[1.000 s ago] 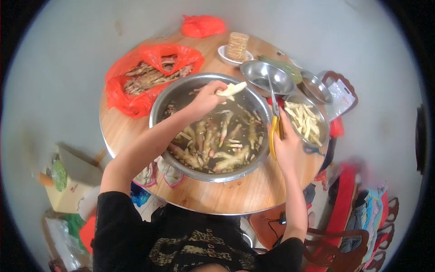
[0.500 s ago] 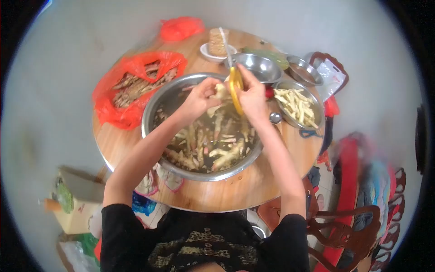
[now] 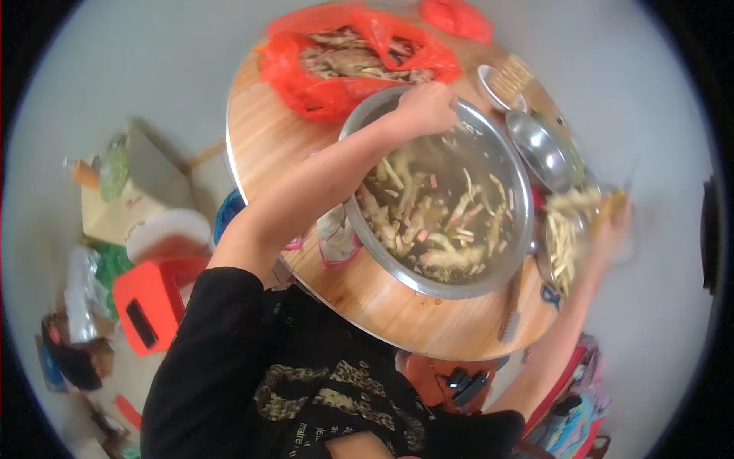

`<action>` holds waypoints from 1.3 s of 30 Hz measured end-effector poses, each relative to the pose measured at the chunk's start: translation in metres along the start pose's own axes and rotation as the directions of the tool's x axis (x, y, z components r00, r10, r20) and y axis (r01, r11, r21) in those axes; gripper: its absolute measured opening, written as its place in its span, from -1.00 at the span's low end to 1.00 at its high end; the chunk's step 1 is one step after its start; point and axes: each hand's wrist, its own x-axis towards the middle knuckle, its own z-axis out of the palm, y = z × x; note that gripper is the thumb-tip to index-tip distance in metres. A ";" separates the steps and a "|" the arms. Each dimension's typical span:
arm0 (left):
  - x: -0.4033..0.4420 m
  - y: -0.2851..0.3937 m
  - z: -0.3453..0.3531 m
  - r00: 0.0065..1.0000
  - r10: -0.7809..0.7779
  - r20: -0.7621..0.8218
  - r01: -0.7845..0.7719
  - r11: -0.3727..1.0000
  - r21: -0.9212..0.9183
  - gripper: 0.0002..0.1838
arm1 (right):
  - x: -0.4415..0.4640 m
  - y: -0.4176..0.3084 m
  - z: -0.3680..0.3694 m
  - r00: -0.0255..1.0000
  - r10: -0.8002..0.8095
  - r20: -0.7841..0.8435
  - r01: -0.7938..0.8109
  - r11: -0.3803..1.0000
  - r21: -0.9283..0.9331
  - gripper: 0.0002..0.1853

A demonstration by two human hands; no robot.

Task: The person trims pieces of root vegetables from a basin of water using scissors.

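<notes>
My left hand [image 3: 428, 109] is closed over the far rim of a large steel basin [image 3: 397, 281]; whatever its fingers hold is hidden. Murky water in the basin covers pale, knobbly branched pieces like young ginger [image 3: 451, 249], with small pink-tipped bits among them. On the right, my right hand [image 3: 608, 233] is blurred, closed on yellow-handled scissors [image 3: 614, 205]. A pale blurred ginger piece [image 3: 572, 200] is beside it, above a steel bowl of pale ginger strips [image 3: 562, 249]. I cannot tell whether that piece is gripped or falling.
A red plastic bag [image 3: 298, 96] of brownish pieces lies behind the basin. An empty-looking steel bowl [image 3: 539, 149] and a white dish [image 3: 489, 83] with a tan block [image 3: 511, 79] stand back right. A brush [image 3: 511, 325] lies near the round table's front edge.
My right hand has swung from above the basin to the bowl of strips on the right. My left hand stays over the basin, moving toward its far rim. My view has turned.
</notes>
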 end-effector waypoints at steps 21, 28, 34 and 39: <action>-0.023 0.000 -0.020 0.874 -0.227 0.429 0.154 0.968 0.199 -0.73 | -0.012 0.100 -0.037 0.965 -0.157 0.209 0.197 0.963 -0.186 -0.47; 0.001 -0.017 -0.012 0.843 -0.125 0.523 0.285 0.929 -0.237 -0.84 | -0.072 -0.042 0.007 0.919 0.281 0.276 -0.355 0.895 0.270 -0.44; -0.011 0.008 -0.035 0.835 -0.079 0.545 0.452 0.663 -0.596 -0.79 | -0.101 -0.086 0.035 0.874 0.244 0.419 -0.408 0.837 0.365 -0.39; -0.013 0.009 -0.032 0.847 0.109 0.520 0.380 0.561 -0.736 -0.87 | -0.088 -0.102 0.060 0.773 0.414 0.481 -0.577 0.774 0.260 -0.36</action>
